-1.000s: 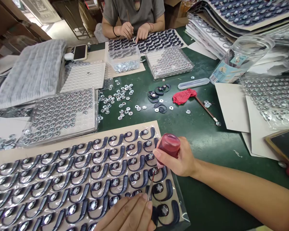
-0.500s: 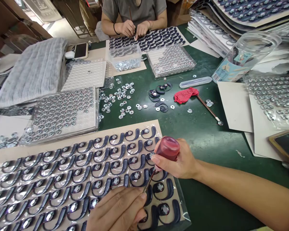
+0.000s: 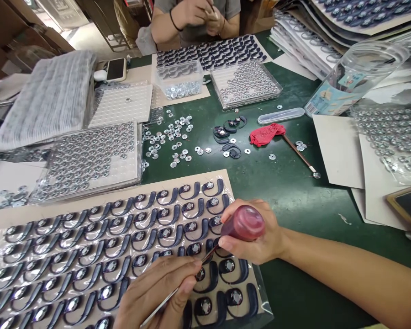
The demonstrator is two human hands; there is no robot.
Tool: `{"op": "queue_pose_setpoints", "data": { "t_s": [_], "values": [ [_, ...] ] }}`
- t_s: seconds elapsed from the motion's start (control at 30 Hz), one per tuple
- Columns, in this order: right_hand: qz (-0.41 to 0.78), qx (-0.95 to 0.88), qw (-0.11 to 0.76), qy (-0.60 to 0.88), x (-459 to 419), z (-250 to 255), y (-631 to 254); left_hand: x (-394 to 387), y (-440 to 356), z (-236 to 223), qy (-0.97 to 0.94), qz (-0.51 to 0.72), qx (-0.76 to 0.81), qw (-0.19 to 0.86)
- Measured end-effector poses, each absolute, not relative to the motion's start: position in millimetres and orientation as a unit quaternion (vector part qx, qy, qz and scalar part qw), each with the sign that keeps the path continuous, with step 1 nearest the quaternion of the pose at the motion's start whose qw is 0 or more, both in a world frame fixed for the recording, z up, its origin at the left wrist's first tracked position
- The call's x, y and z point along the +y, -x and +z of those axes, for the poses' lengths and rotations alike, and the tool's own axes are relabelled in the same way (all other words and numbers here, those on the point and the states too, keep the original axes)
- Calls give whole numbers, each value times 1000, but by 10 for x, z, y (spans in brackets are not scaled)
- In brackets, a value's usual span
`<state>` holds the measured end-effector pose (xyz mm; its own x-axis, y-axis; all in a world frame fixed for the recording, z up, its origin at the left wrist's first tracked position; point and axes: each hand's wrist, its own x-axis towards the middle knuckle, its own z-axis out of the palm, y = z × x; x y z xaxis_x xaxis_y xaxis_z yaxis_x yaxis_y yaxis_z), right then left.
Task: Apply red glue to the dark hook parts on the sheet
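My right hand (image 3: 256, 244) is closed around a dark red squeeze bottle (image 3: 245, 223), its rounded end turned towards me and its nozzle hidden. In the fingers of my left hand (image 3: 160, 285) is a thin metal stick (image 3: 160, 307), which slants up to the bottle; I cannot tell whether they touch. Both hands are over a beige card (image 3: 212, 177) covered with clear film. Rows of dark, curved, hook-like pieces (image 3: 221, 187) lie on it, each with a shiny faceted round part. My left hand hides some of the lower pieces.
Loose silver discs (image 3: 174, 132) and a red cloth (image 3: 267, 135) on a stick lie mid-table. Trays of shiny round parts (image 3: 99, 155) stand left, a clear jar (image 3: 339, 91) leans right. Across the table, a co-worker's hands (image 3: 202, 16) are above another card (image 3: 212, 52).
My left hand has shifted slightly left and turned, so the metal stick shows below its fingers. The bottle has moved slightly right and down. The co-worker's hands have risen off their card.
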<state>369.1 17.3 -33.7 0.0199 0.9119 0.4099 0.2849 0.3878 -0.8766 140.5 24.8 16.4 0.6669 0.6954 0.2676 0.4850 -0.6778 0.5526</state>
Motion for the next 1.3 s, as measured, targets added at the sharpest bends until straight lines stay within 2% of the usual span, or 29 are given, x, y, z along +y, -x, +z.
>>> {"op": "queue_pose_setpoints", "data": {
  "t_s": [0.1,0.2,0.3,0.43,0.57,0.83,1.13,1.3],
  "values": [
    [342,-600,550,469,165,-323,-3712,255,-1427,175,-879,247,341,224],
    [443,-518,560,470,185,-274,-3766,246,-1433,184,-880,270,323,221],
    [487,-476,548,485,260,-199,-3830,246,-1420,201,-897,284,284,183],
    [469,-490,519,520,414,-136,-3854,303,-1419,236,-927,274,229,117],
    [411,-510,538,530,511,-208,-3803,391,-1482,254,-944,250,205,69],
    [420,-508,554,508,472,-331,-3789,360,-1574,143,-950,229,206,51],
    [419,-556,516,498,492,-312,-3758,234,-1688,76,-961,195,181,-75],
    [400,-579,504,500,496,-310,-3760,203,-1706,54,-962,186,183,-85]
  ]
}}
